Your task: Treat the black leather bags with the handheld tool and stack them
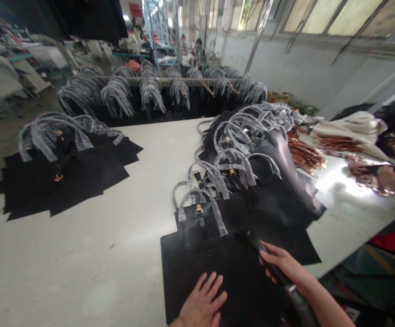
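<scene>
My left hand lies flat with fingers spread on a black bag panel at the table's near edge. My right hand is closed around a long black strap-like piece, with a small stud near its far end and a shiny band lower down. Its exact kind is unclear. The far end of this piece rests over or just above the panel. Beyond the panel lie overlapping black bags with plastic-wrapped handles and gold clasps.
Another stack of black bag pieces lies on the left of the white table. Brown straps lie at the right, near another person's hand holding a dark object. Behind the table, wrapped handles hang over a rack.
</scene>
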`<action>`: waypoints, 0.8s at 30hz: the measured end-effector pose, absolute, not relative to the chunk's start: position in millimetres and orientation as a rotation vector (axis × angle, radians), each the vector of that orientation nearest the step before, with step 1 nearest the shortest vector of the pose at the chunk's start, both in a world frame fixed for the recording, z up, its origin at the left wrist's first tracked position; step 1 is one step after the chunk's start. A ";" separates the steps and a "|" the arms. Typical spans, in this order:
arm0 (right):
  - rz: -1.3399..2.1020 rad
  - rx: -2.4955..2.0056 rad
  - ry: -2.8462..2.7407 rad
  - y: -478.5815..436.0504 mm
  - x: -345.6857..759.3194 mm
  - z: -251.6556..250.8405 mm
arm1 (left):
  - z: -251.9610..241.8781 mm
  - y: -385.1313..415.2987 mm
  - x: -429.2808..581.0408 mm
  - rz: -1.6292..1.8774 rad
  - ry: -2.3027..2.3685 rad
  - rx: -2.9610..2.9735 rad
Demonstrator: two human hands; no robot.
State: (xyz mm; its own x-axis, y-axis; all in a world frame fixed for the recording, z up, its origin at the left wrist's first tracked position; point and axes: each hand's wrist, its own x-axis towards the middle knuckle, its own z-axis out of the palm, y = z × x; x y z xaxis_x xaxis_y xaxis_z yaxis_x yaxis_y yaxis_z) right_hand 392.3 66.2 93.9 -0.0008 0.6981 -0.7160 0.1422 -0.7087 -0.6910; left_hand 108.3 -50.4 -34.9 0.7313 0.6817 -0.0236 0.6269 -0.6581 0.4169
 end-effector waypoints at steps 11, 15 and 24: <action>1.764 -1.833 -0.923 41.4 409.6 70.4 | -5.3 8.0 98.9 0.424 1.279 2.222; 1.746 -1.776 -1.007 33.9 406.5 57.2 | 6.4 104.4 87.5 0.414 1.555 2.325; 1.309 -1.823 -1.227 1.1 390.7 63.1 | -6.0 207.8 54.0 0.473 1.142 2.665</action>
State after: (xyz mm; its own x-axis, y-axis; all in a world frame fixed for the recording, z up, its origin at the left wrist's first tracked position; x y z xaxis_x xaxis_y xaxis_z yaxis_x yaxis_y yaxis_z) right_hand 390.7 1.1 63.1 0.0977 0.9093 -0.4045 0.3448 -0.4122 -0.8433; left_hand 54.0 207.8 -6.0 0.6498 0.7305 0.2099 0.6652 -0.6802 0.3080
